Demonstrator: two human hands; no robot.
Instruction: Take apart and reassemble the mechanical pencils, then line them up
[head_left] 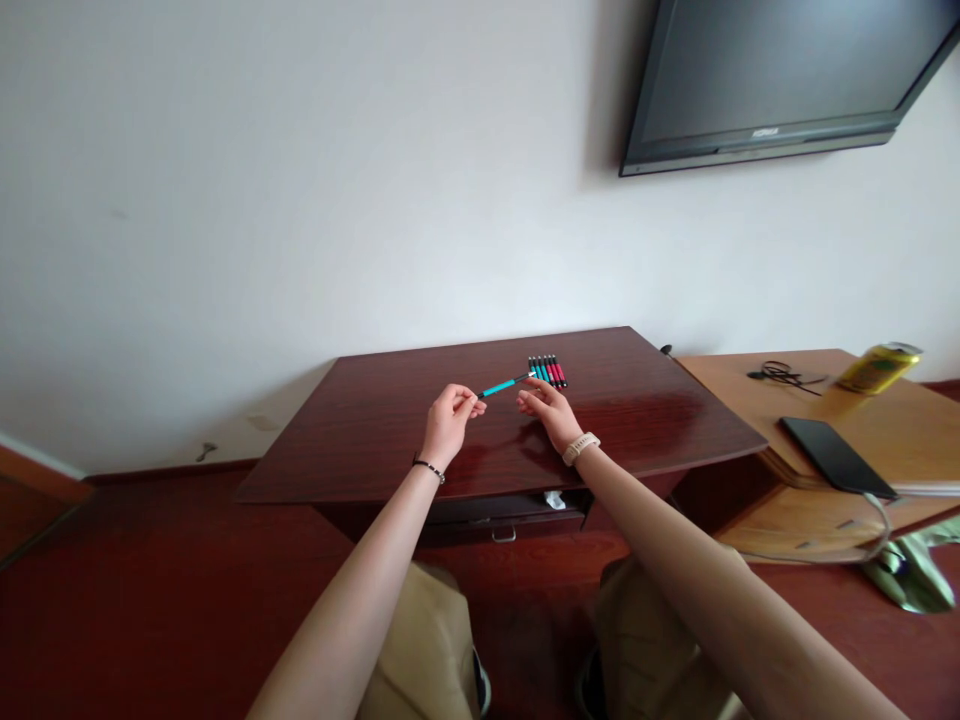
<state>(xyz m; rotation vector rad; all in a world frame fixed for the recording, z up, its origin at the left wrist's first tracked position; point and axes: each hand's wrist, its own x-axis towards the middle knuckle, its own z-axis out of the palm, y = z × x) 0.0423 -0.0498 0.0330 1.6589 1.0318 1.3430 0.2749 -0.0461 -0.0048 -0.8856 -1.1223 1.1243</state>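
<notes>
Both hands (495, 415) on teal pen (501, 387)

a wall-mounted tv (780, 70), a yellow can (879, 367), a black phone (836, 456), a tangled cable (781, 374).

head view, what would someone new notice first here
Both hands meet over the dark red table: the left hand pinches a teal pen, the right hand at its other end. Just behind lies a row of teal and red pens. A dark wall screen hangs upper right.
</notes>
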